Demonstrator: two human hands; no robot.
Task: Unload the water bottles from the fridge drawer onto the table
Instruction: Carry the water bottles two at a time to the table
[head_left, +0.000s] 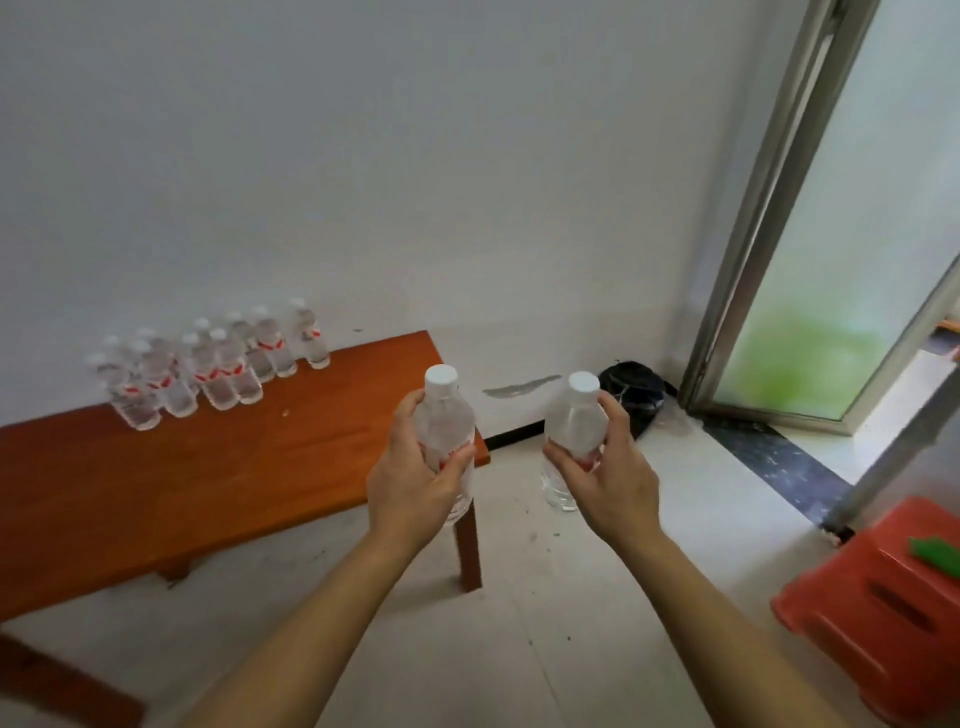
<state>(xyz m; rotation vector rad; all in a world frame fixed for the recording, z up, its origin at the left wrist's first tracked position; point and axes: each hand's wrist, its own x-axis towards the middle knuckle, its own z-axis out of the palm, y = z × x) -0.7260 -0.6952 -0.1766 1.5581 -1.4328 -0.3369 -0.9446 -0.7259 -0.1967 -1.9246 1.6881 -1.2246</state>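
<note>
- Holding one bottle per hand, both upright, white caps on top, at frame centre.
- Left hand (415, 478) wrapped around left bottle (445, 415) at label height; thumb across the front, fingers curled behind. Closed grip.
- Right hand (605, 467) closed on right bottle (574, 421) the same way; thumb on its left side, fingers over the right shoulder below the cap.
- Left bottle sits in front of the table's (208, 478) right end; whether it is over the top or short of it, can't tell. Right bottle is off the table, over the floor (571, 597).
- Both bottles in the air, not touching each other.
- Cluster of bottles (208, 364) already standing on the table at left of frame, against the wall (415, 156). Clear, red labels, white caps. Blurred, so count unclear.
- Rest of the tabletop bare.
- Black bag (631, 389) on the floor in the corner, right of centre.
- Glass door (810, 312) with metal frame at upper right.
- Red stool (872, 613) at lower right, something green (935, 553) on it.
</note>
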